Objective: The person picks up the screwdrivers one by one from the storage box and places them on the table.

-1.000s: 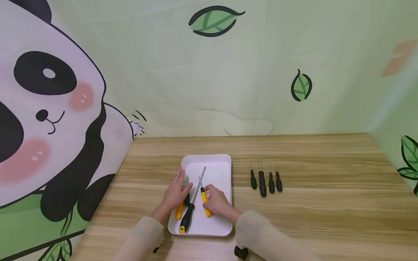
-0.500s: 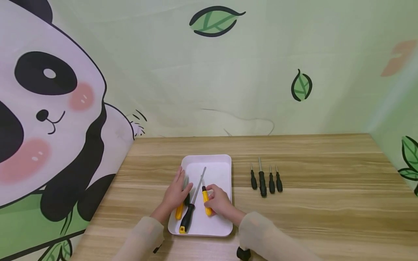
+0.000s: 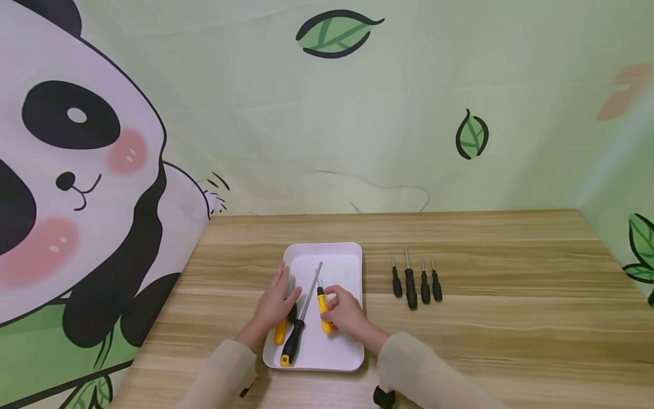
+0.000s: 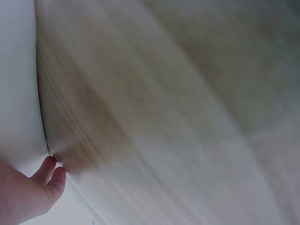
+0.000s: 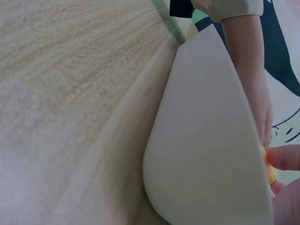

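My right hand (image 3: 344, 311) pinches the yellow handle of a screwdriver (image 3: 323, 311) over the white tray (image 3: 347, 349), its shaft pointing away from me. In the right wrist view a bit of the orange-yellow handle (image 5: 271, 169) shows between finger and thumb, past the tray wall (image 5: 206, 131). At the tray's left rim rests my left hand (image 3: 276, 301), fingers straight and thumb spread inward; the left wrist view has two fingertips (image 4: 57, 180) at the outer wall. A black screwdriver with a yellow end (image 3: 293, 341) lies slanted inside. Left of it, a yellow-handled tool (image 3: 280, 331) is partly hidden.
To the right of the tray, several small black screwdrivers (image 3: 411, 289) lie in a row on the wooden table (image 3: 490, 318), shafts pointing away. A green wall (image 3: 409, 113) with a panda drawing (image 3: 76, 142) stands behind.
The right hand has shifted slightly right and away from me with the yellow screwdriver, whose shaft now crosses closer over the black one's. The left hand and tray stay still.
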The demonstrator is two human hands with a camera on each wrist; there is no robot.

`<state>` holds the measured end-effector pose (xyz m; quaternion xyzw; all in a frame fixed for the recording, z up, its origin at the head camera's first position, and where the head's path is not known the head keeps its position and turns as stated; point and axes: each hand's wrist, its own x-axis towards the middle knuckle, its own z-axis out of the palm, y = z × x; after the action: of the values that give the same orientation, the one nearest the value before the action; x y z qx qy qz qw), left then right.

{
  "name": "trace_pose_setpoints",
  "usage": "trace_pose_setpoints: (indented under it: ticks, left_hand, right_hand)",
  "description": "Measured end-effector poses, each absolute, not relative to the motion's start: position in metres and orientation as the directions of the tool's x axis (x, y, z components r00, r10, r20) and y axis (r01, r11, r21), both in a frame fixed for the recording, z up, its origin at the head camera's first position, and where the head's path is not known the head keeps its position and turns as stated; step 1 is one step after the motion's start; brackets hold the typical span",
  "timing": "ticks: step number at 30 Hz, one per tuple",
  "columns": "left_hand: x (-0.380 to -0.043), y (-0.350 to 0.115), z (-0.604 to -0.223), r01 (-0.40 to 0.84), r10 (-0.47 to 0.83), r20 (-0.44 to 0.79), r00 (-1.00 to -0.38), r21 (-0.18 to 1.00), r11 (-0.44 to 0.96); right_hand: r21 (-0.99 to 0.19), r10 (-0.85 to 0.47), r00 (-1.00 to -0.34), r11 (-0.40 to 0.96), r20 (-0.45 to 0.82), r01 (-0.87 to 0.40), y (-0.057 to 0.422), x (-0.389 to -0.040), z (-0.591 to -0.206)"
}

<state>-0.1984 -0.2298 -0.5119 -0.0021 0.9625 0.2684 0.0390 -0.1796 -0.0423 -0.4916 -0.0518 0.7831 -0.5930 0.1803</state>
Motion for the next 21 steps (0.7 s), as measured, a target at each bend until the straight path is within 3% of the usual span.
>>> trace_pose_setpoints:
  ticks: [21]
  left_hand:
    - [-0.198, -0.229, -0.513, -0.016, 0.016, -0.057, -0.998, 0.527, 0.85]
  right_hand:
    - [-0.964, -0.317, -0.927, 0.232, -0.199, 0.128, -0.026, -0.184, -0.475]
